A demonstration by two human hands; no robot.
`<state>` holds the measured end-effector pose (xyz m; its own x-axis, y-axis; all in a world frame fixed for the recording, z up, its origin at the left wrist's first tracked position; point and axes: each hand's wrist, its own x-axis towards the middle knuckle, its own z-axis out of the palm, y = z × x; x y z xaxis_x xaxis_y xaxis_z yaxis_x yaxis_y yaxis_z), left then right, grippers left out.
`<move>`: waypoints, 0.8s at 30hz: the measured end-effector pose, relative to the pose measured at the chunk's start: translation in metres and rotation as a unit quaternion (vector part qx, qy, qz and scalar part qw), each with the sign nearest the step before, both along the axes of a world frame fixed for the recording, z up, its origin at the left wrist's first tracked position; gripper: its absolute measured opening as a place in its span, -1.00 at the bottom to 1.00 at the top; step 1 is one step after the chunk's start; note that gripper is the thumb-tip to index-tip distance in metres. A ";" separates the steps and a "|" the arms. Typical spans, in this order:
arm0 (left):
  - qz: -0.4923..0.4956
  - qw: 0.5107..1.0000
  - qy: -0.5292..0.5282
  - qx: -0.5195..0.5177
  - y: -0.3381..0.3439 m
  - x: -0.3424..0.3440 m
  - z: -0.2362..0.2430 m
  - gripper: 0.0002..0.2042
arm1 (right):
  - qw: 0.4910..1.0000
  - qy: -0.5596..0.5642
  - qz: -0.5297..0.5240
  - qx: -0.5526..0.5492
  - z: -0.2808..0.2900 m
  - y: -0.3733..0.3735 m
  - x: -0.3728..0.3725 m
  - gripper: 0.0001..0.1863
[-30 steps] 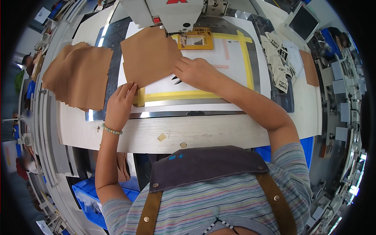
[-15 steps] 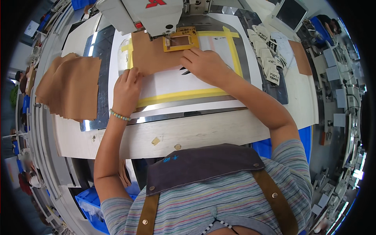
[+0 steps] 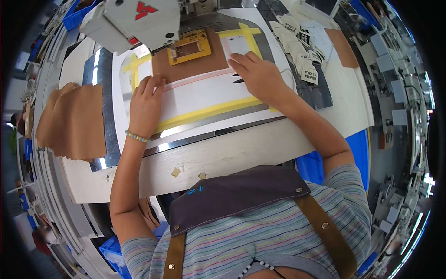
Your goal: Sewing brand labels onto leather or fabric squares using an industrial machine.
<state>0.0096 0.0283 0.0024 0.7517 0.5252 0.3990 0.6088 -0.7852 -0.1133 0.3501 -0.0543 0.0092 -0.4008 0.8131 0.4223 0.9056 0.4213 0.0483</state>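
A flat brown leather-like sheet (image 3: 188,73) lies on a white board (image 3: 200,95) edged with yellow tape, its near edge along a pink line. At the sheet's near left corner, my left hand (image 3: 146,104) is closed, thumb and fingertips pinching together. My right hand (image 3: 261,78) has its curled fingers at the near right corner; two dark pointed blades, like those of thread snips (image 3: 238,79), stick out beneath the palm. On top of the sheet rests a yellow rectangular frame (image 3: 200,56), under the head of a white sewing machine (image 3: 134,23).
Several brown sheets (image 3: 74,123) are stacked at the left. To the right lie a pile of white printed labels (image 3: 297,51) and another brown piece (image 3: 341,48). A monitor (image 3: 320,5) stands at the far right. Blue bins (image 3: 357,156) sit below the table edge.
My right hand has moved right, from the middle of the brown sheet's near edge to its right corner. The sheet now lies straight along the pink line. The whole view has shifted and tilted slightly.
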 end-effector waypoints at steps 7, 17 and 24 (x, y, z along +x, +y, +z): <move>0.047 0.992 -0.013 -0.117 -0.024 -0.001 -0.003 -0.55 | 0.997 -0.045 0.033 -0.062 -0.017 -0.006 -0.003 -0.49; 0.038 0.991 -0.060 -0.114 -0.030 -0.009 -0.007 -0.53 | 0.998 0.042 0.031 -0.046 -0.022 -0.010 -0.004 -0.54; 0.064 0.989 -0.072 -0.111 -0.035 -0.007 -0.007 -0.51 | 0.996 0.055 0.042 -0.050 -0.021 -0.010 -0.002 -0.53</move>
<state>0.0024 -0.0065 -0.0044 0.6169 0.6996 0.3606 0.7027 -0.6959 0.1480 0.3484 -0.0644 -0.0120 -0.4250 0.8189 0.3858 0.8643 0.4938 -0.0959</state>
